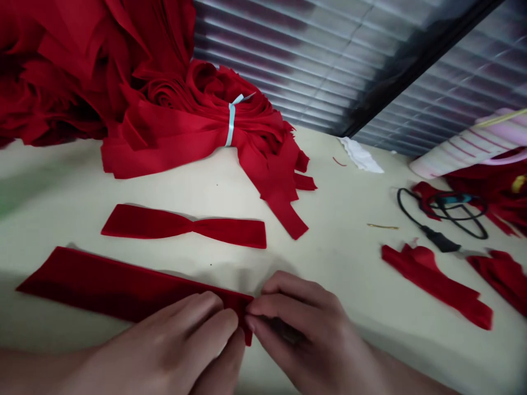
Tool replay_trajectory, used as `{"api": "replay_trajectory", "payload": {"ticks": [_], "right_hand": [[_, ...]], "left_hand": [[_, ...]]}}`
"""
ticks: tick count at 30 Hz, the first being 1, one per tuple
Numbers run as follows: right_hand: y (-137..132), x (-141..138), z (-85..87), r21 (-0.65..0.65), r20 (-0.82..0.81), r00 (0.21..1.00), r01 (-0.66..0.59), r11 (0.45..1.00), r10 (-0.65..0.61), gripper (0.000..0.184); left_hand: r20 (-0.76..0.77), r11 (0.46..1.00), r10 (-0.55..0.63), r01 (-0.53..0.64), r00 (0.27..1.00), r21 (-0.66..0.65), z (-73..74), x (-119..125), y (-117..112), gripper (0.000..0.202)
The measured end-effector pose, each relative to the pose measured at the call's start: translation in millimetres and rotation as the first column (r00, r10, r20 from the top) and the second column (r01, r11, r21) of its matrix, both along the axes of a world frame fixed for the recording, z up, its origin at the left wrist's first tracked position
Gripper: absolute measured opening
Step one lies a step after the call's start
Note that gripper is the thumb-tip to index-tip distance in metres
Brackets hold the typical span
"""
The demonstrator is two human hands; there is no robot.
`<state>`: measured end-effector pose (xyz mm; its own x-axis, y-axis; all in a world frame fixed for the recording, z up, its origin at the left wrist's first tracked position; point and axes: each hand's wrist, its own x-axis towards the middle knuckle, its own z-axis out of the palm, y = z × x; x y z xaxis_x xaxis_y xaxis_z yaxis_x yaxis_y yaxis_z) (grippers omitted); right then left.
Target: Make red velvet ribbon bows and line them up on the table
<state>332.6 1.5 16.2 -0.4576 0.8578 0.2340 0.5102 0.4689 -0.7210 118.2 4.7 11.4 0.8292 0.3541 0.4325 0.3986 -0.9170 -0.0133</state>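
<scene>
Red fabric strips (111, 280) on pale tabletop (333, 236)

Left hand (181, 343) curled, right hand (323, 326) pinching

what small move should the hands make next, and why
Probably smooth the right end of the near red strip with the right hand: its fingertips are at that end, while the left hand lies over the strip, which could steady it.
</scene>
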Motion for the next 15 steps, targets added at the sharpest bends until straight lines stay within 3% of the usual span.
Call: {"api": "replay_trajectory", "payload": {"ticks": [2, 7, 12, 15], "right_hand": [[0.8, 0.0, 2.2, -0.024, -0.019, 1.0, 0.015, 1.0, -0.015, 0.012], [0.5, 0.1, 6.1, -0.008, -0.054, 0.998, 0.041, 0.999, -0.041, 0.016], [4.4, -1.6, 5.3, -0.171, -0.099, 0.989, 0.094, 0.981, -0.112, 0.019], [5.4, -2.4, 0.8, -0.193, -0.13, 0.978, 0.134, 0.972, -0.161, 0.016]], "left_hand": [[0.003, 1.0, -0.02, 0.02, 1.0, -0.011, 1.0, -0.9, 3.2, 0.024], [0.085, 0.997, 0.057, -0.052, 0.995, -0.061, -5.5, 6.0, 3.1, 0.021], [0.107, 0.995, 0.074, -0.066, 0.992, -0.076, -15.8, 6.9, 0.1, 0.026], [0.053, 0.996, 0.077, -0.074, 0.996, -0.051, -18.5, 4.6, -2.3, 0.019]]}}
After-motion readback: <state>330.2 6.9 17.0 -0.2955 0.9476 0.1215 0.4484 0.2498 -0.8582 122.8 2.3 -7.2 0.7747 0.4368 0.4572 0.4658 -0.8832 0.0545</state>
